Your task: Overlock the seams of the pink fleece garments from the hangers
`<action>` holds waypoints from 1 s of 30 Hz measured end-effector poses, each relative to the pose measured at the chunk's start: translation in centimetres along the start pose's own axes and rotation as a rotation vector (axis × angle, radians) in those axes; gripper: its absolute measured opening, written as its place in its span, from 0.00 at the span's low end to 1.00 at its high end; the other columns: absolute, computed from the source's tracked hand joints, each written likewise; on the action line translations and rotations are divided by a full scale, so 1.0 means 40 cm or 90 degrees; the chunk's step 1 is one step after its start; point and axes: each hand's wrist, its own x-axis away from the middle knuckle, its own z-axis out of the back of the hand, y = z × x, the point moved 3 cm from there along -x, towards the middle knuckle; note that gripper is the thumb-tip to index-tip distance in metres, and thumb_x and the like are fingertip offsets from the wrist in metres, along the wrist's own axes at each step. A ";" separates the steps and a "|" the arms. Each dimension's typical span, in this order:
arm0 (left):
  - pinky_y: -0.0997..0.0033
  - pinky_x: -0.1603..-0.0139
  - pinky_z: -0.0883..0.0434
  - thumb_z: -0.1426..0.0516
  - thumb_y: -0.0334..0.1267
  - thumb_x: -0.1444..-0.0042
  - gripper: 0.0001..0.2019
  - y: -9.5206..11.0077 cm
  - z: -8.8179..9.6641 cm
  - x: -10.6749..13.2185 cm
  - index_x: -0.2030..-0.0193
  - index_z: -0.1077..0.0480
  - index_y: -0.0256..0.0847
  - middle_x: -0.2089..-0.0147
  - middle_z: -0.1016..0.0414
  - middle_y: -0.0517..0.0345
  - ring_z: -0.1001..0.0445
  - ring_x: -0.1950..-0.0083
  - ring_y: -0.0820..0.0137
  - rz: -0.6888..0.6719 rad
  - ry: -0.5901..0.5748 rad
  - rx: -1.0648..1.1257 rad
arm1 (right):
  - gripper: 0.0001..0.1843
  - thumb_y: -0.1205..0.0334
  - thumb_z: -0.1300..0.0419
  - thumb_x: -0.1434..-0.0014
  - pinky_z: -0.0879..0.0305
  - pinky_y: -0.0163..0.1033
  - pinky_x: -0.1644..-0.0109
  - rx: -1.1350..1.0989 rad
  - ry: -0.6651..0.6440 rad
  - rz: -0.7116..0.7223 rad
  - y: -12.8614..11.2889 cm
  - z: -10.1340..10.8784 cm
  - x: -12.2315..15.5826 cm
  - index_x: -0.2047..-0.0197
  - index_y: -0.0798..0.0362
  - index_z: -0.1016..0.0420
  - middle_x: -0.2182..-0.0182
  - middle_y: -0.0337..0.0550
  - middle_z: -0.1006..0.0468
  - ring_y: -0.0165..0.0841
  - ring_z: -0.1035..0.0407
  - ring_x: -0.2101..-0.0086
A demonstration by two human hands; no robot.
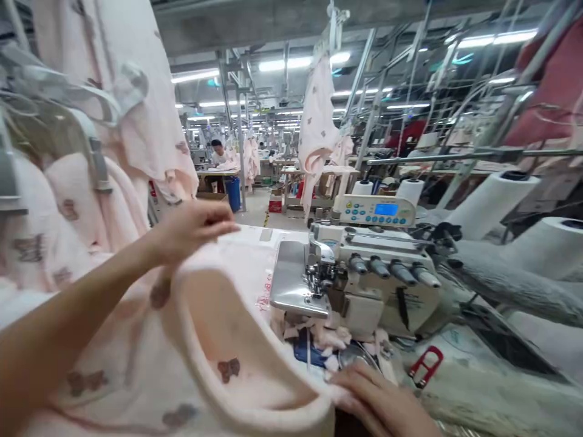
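The left hand [194, 227] is raised with fingers closed in a pinch on the edge of the pink fleece fabric [218, 358], which lies folded before the sewing machine [359, 273], while the right hand [382, 403] rests flat and open on its lower edge, near the red clippers [426, 366].

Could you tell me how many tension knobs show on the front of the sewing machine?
4, in a row on the sewing machine: knobs and, running left to right. Others may be hidden.
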 end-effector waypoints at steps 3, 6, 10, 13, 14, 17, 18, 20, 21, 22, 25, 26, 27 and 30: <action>0.65 0.55 0.35 0.50 0.43 0.41 0.16 -0.018 0.012 -0.147 0.62 0.30 0.31 0.68 0.31 0.58 0.31 0.61 0.71 0.106 0.153 -0.190 | 0.17 0.54 0.58 0.35 0.37 0.34 0.65 0.030 0.181 -0.040 -0.017 0.009 -0.098 0.67 0.49 0.32 0.69 0.42 0.26 0.34 0.31 0.67; 0.52 0.46 0.41 0.45 0.37 0.44 0.12 0.029 -0.059 -0.175 0.57 0.30 0.31 0.54 0.30 0.45 0.35 0.47 0.55 0.148 0.198 -0.269 | 0.15 0.54 0.57 0.37 0.43 0.36 0.69 0.144 0.329 -0.147 -0.004 0.030 -0.178 0.67 0.51 0.34 0.69 0.44 0.26 0.38 0.32 0.69; 0.64 0.47 0.36 0.53 0.36 0.39 0.14 0.142 -0.330 0.018 0.47 0.37 0.43 0.48 0.31 0.54 0.34 0.47 0.65 0.014 0.164 0.034 | 0.12 0.56 0.54 0.38 0.45 0.36 0.68 0.122 0.321 -0.178 0.030 0.021 -0.214 0.68 0.50 0.34 0.70 0.41 0.25 0.38 0.31 0.69; 0.54 0.43 0.42 0.54 0.34 0.40 0.15 0.188 -0.497 0.140 0.46 0.40 0.41 0.47 0.33 0.50 0.36 0.46 0.61 -0.046 0.197 0.014 | 0.12 0.55 0.53 0.38 0.44 0.35 0.67 0.044 0.323 -0.171 0.044 0.008 -0.205 0.68 0.50 0.33 0.70 0.40 0.25 0.36 0.32 0.68; 0.51 0.42 0.44 0.53 0.33 0.40 0.14 0.190 -0.525 0.153 0.47 0.39 0.40 0.49 0.32 0.50 0.36 0.47 0.60 -0.051 0.195 -0.006 | 0.12 0.55 0.52 0.39 0.44 0.35 0.67 0.016 0.322 -0.170 0.045 0.008 -0.200 0.68 0.50 0.33 0.71 0.39 0.25 0.35 0.32 0.68; 0.50 0.44 0.46 0.52 0.30 0.41 0.10 0.169 -0.542 0.133 0.53 0.37 0.40 0.56 0.30 0.53 0.35 0.52 0.62 -0.069 0.138 -0.013 | 0.12 0.56 0.52 0.39 0.44 0.34 0.67 -0.054 0.294 -0.160 0.045 0.019 -0.189 0.68 0.51 0.32 0.73 0.37 0.26 0.33 0.33 0.70; 0.52 0.45 0.45 0.52 0.31 0.41 0.08 0.159 -0.535 0.120 0.56 0.36 0.41 0.57 0.31 0.54 0.35 0.53 0.63 -0.083 0.108 0.003 | 0.11 0.57 0.52 0.39 0.44 0.34 0.67 -0.073 0.278 -0.154 0.045 0.024 -0.187 0.67 0.51 0.31 0.72 0.36 0.26 0.33 0.33 0.70; 0.54 0.48 0.43 0.53 0.32 0.40 0.07 0.144 -0.519 0.098 0.58 0.36 0.41 0.58 0.31 0.55 0.36 0.55 0.64 -0.114 0.056 0.037 | 0.11 0.58 0.51 0.40 0.43 0.34 0.66 -0.102 0.253 -0.149 0.046 0.035 -0.184 0.66 0.51 0.30 0.72 0.36 0.26 0.33 0.33 0.68; 0.55 0.49 0.42 0.53 0.34 0.40 0.07 0.139 -0.512 0.091 0.59 0.36 0.41 0.59 0.32 0.55 0.36 0.56 0.64 -0.124 0.037 0.045 | 0.11 0.58 0.51 0.40 0.43 0.34 0.65 -0.111 0.248 -0.149 0.048 0.040 -0.183 0.66 0.51 0.30 0.71 0.36 0.26 0.33 0.33 0.68; 0.56 0.51 0.42 0.53 0.35 0.39 0.06 0.136 -0.508 0.085 0.59 0.36 0.41 0.59 0.32 0.55 0.37 0.57 0.64 -0.128 0.024 0.045 | 0.10 0.59 0.50 0.41 0.43 0.34 0.65 -0.116 0.247 -0.151 0.051 0.044 -0.183 0.66 0.51 0.29 0.71 0.36 0.26 0.33 0.33 0.68; 0.60 0.56 0.41 0.54 0.38 0.39 0.07 0.137 -0.505 0.067 0.63 0.36 0.40 0.62 0.32 0.55 0.37 0.59 0.64 -0.132 -0.018 0.059 | 0.10 0.59 0.49 0.43 0.43 0.33 0.67 -0.121 0.258 -0.183 0.068 0.051 -0.185 0.69 0.52 0.30 0.73 0.35 0.27 0.32 0.34 0.70; 0.61 0.57 0.41 0.54 0.37 0.39 0.08 0.139 -0.506 0.058 0.64 0.36 0.40 0.63 0.31 0.55 0.36 0.60 0.65 -0.132 -0.036 0.079 | 0.09 0.59 0.48 0.44 0.43 0.33 0.69 -0.121 0.262 -0.208 0.075 0.052 -0.187 0.71 0.53 0.31 0.75 0.35 0.27 0.32 0.34 0.72; 0.62 0.58 0.41 0.54 0.37 0.39 0.07 0.141 -0.506 0.048 0.65 0.37 0.40 0.64 0.31 0.56 0.36 0.61 0.66 -0.128 -0.055 0.107 | 0.08 0.59 0.47 0.46 0.44 0.32 0.71 -0.117 0.268 -0.237 0.081 0.053 -0.190 0.73 0.53 0.32 0.77 0.35 0.28 0.31 0.35 0.74; 0.64 0.59 0.40 0.51 0.34 0.42 0.05 0.141 -0.505 0.015 0.69 0.37 0.40 0.67 0.31 0.58 0.35 0.63 0.67 -0.091 -0.088 0.177 | 0.07 0.62 0.46 0.49 0.47 0.32 0.74 -0.064 0.303 -0.301 0.089 0.057 -0.199 0.78 0.53 0.35 0.81 0.34 0.30 0.31 0.36 0.76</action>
